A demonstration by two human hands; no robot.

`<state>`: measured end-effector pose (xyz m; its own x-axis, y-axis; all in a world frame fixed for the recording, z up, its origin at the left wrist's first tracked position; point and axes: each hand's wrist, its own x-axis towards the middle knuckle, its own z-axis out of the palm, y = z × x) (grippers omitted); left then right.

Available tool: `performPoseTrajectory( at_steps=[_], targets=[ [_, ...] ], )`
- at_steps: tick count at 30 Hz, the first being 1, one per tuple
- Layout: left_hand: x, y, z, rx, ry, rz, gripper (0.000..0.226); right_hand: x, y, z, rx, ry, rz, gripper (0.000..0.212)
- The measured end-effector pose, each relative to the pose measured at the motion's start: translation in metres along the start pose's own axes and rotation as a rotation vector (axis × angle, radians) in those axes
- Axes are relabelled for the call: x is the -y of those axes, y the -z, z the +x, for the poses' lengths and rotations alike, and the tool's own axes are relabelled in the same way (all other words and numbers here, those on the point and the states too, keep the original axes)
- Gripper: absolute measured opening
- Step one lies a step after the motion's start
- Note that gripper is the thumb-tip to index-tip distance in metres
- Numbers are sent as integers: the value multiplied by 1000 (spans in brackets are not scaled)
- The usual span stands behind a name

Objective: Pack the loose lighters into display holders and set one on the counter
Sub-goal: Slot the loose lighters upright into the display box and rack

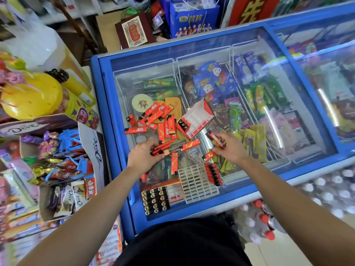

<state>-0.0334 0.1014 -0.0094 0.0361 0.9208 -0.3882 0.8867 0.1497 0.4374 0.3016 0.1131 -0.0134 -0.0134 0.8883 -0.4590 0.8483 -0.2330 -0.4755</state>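
Several loose red lighters [157,116] lie scattered on the glass lid of a blue freezer [107,104]. My left hand [143,156] grips a small bunch of red lighters [161,149]. My right hand [229,146] pinches one red lighter [217,140], with another lighter [209,156] lying just under it. A white display holder [196,120] with a few lighters in it lies tilted beyond my hands. A white grid holder [196,184] with one row filled along its right side sits near me. Beside it stands a boxed holder [156,198] full of black-topped lighters.
Ice creams show through the freezer glass [249,89]. A crowded sweets shelf with Dove chocolate boxes [63,169] and a yellow lollipop stand [32,96] borders the left. Bottled drinks [259,221] stand on the floor at the right.
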Motion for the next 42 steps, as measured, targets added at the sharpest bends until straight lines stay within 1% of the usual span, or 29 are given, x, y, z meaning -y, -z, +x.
performPoseTrajectory(
  at_steps=[2,4,6,8,10,13,15,17,21,24,27,28,30,32,35,39,42],
  targets=[
    [-2,2,1,7,10,12,35,1,4,-3,95,55,-49,78],
    [-2,1,2,11,18,-1,34,0,4,-2,143,96,-124,86],
    [-3,2,1,16,28,-30,33,-1,0,0,143,131,-237,81],
    [-3,3,1,10,34,-86,32,-1,-2,0,128,180,-353,66],
    [-4,4,-1,-4,48,-180,30,-2,0,0,119,218,-403,54],
    [-11,10,-7,-26,33,-327,33,-5,1,-2,104,209,-390,58],
    [-15,13,-13,-27,35,-403,27,-8,0,-3,61,148,-316,56],
    [-17,13,-19,-32,48,-504,20,-10,-1,-5,11,78,-148,49],
    [-16,10,-27,-35,93,-648,24,-11,0,-8,-11,-56,209,47],
    [-15,9,-30,-43,127,-740,27,-8,-2,-11,1,-96,465,35],
    [-20,11,-36,-55,139,-802,24,3,-1,-16,8,-128,801,21],
    [-22,12,-38,-57,142,-810,24,8,0,-17,14,-133,910,19],
    [-23,13,-43,-53,145,-821,24,19,3,-18,33,-134,1039,20],
    [-23,14,-48,-57,146,-837,25,34,10,-22,50,-132,1088,19],
    [-21,13,-57,-69,152,-851,24,56,17,-31,63,-90,1099,14],
    [-14,11,-71,-101,182,-891,29,80,16,-55,144,-10,1052,26],
    [-9,12,-84,-141,203,-923,30,92,3,-79,212,12,1009,36]
  ],
)
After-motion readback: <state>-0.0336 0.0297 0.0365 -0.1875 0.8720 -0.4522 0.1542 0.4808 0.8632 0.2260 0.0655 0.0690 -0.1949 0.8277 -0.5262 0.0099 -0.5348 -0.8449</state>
